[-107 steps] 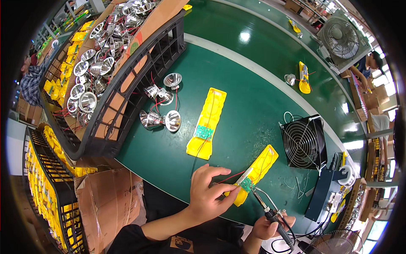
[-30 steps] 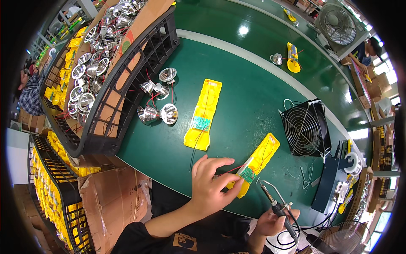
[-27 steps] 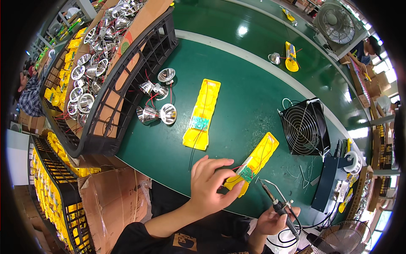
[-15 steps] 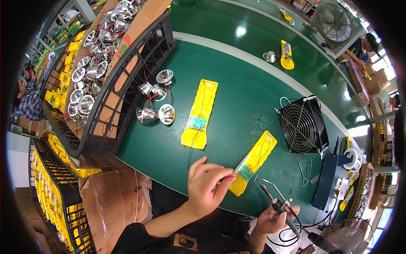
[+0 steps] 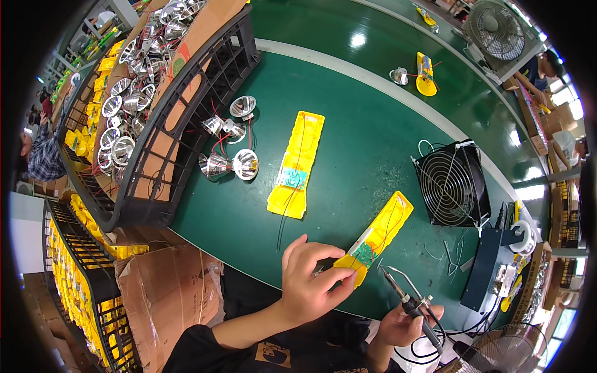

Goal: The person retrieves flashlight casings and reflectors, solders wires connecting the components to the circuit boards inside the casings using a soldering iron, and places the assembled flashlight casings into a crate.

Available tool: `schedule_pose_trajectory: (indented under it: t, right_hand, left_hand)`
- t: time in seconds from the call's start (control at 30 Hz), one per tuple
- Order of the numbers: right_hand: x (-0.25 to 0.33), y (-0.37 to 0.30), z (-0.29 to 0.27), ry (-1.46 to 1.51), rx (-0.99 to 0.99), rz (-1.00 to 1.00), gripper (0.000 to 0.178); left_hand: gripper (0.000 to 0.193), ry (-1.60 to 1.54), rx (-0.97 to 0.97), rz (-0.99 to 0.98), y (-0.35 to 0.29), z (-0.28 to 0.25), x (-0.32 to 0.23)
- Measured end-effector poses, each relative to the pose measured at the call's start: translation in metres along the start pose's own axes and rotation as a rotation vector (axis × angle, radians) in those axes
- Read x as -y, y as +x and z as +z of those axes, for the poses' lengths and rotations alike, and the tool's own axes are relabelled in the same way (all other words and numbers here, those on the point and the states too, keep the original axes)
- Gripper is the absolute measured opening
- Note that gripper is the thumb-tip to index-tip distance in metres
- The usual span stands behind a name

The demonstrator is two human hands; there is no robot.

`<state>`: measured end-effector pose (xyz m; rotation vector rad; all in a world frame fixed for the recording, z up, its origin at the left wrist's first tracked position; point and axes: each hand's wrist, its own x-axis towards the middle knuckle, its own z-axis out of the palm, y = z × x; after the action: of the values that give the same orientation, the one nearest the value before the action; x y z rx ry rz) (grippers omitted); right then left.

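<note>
My left hand [image 5: 311,280] is beside the lower end of a yellow plastic housing [image 5: 392,217]; its thumb and index finger are apart. Partly hidden between those fingers is something dark and shiny that I cannot make out. A green circuit board [image 5: 363,255] sits in this housing, with thin wires running from it. My right hand [image 5: 404,323] grips a soldering iron [image 5: 407,304] that has a thin curved metal tube alongside. Its tip points up-left, just right of the housing. Another yellow housing [image 5: 305,143] with a board and dark wires lies farther left.
Several shiny reflector cups [image 5: 245,165] with red wires lie beside a black crate [image 5: 146,193]. At right stand a black square fan [image 5: 451,186] and a dark blue box [image 5: 486,267] bearing a white spool [image 5: 523,237]. Wire scraps [image 5: 449,258] lie between them.
My left thumb and index finger have parted from their pinch on a thin wire by the circuit board. The right hand with the soldering iron has barely moved. The view has shifted slightly.
</note>
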<state>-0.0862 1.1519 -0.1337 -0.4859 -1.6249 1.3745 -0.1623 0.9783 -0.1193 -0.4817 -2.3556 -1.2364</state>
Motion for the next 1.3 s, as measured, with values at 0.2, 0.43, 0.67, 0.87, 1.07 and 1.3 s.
schedule_pose_trajectory:
  t: [0.2,0.43,0.67,0.87,1.07,1.3]
  right_hand:
    - [-0.0003,-0.0025,-0.0047,0.17,0.199,0.056,0.036]
    - [0.0012,-0.0029,-0.003,0.111,0.272,0.024,0.036]
    - [0.0003,-0.002,-0.0019,0.106,0.281,0.029,0.038]
    - [-0.0005,-0.0031,-0.0014,0.131,0.28,0.055,0.039]
    - [-0.0005,-0.002,-0.0033,0.113,0.294,0.039,0.036]
    - [0.0011,-0.0013,-0.0028,0.135,0.3,0.024,0.034]
  left_hand:
    - [0.02,0.03,0.003,-0.012,-0.0021,0.0019,0.0013]
    - [0.019,0.03,0.017,-0.023,-0.0021,0.0008,0.001]
    - [0.019,0.029,0.008,-0.022,-0.0027,0.0006,0.0016]
    - [0.019,0.029,0.001,-0.027,-0.0031,0.0013,0.0017]
    - [0.019,0.029,0.0,-0.032,-0.0034,0.0019,0.0017]
    - [0.019,0.028,0.001,-0.033,-0.0034,0.0017,0.0016]
